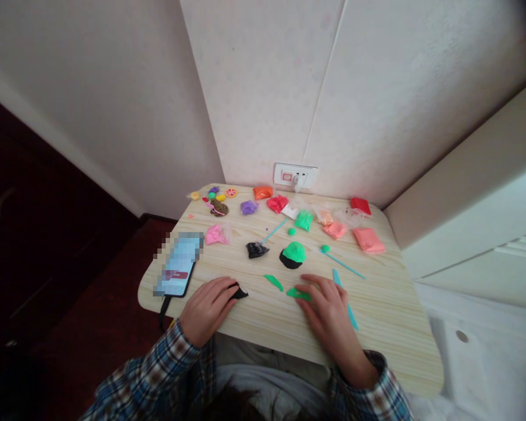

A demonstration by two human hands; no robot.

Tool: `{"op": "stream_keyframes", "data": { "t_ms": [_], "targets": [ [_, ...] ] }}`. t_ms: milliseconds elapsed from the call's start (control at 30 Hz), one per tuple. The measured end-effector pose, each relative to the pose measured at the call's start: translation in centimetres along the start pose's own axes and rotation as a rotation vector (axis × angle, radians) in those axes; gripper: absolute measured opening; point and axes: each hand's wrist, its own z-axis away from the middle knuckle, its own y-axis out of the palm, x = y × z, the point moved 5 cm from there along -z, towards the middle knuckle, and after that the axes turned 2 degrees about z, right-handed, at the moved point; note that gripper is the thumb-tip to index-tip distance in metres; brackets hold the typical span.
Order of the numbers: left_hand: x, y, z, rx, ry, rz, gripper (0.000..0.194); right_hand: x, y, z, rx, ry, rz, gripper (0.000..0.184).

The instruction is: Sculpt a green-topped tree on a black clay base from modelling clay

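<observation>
green clay piece (298, 293) and black clay (239, 292) under the hands (325, 304)

We count one phone (180, 263), one wall socket (294, 176), two thin blue sticks (345, 265), one wider blue blade (350, 310), two green clay strips (274, 283), two green balls (291, 231).

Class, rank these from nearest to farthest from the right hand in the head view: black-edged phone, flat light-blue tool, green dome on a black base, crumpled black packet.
Nearest to the right hand:
1. Flat light-blue tool: just to its right.
2. Green dome on a black base: ahead, slightly left.
3. Crumpled black packet: farther left.
4. Black-edged phone: far left.
</observation>
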Motion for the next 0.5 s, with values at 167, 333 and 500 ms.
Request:
{"op": "stream_keyframes", "data": {
  "t_ms": [167, 333, 500],
  "targets": [
    [-0.6, -0.3, 0.2, -0.077, 0.054, 0.017, 0.019, 1.1, 0.1, -0.4, 0.007, 0.052, -0.107, 0.005],
    [-0.7, 0.2, 0.5, -0.151, 0.022, 0.061, 0.011, 2.6, 1.3, -1.3, 0.035, 0.157, -0.272, 0.007],
    [0.0, -0.2, 0.3, -0.221, -0.093, 0.271, 0.010, 3.1, 1.5, -1.7, 0.059, 0.204, -0.343, 0.011]
  ]
}}
